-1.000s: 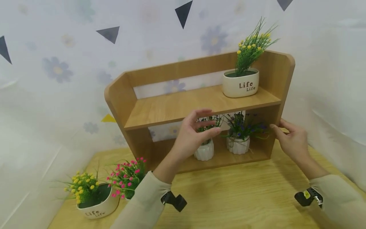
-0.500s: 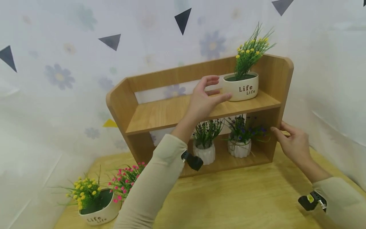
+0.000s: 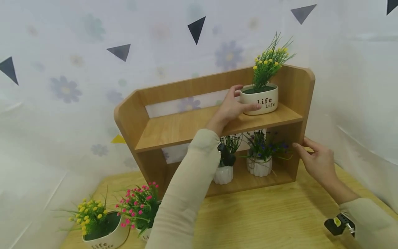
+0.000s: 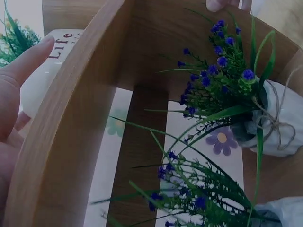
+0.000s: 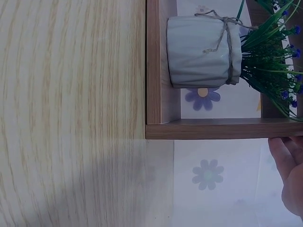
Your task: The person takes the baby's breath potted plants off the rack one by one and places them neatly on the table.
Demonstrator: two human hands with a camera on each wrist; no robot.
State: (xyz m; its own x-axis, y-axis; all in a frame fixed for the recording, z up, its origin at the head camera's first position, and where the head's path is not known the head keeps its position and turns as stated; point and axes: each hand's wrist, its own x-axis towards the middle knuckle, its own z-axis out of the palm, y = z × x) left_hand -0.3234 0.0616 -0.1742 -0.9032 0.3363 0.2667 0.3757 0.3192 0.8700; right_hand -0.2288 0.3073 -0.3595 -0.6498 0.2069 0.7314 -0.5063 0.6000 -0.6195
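My left hand (image 3: pixel 231 108) grips the left end of an oval cream flower pot (image 3: pixel 268 103) lettered "Life", its thumb across the front and its fingers round the back. Yellow flowers and grass stand in this pot, on the upper board of a wooden shelf unit (image 3: pixel 183 124). In the left wrist view the thumb (image 4: pixel 31 61) lies against the lettered pot (image 4: pixel 38 87). On the right, my right hand (image 3: pixel 320 160) pinches the unit's side panel, thumb at the front edge. The right wrist view shows fingers (image 5: pixel 284 158) against the panel's outer face.
Two white pots of blue flowers, one left (image 3: pixel 224 175) and one right (image 3: pixel 259 167), stand on the lower board. At the table's left are a cream pot with yellow flowers (image 3: pixel 107 235) and one with pink flowers (image 3: pixel 140 207). A patterned cloth hangs behind.
My left hand has risen from in front of the lower compartment to the upper board and closed round the cream pot's left end. My right hand stays at the side panel.
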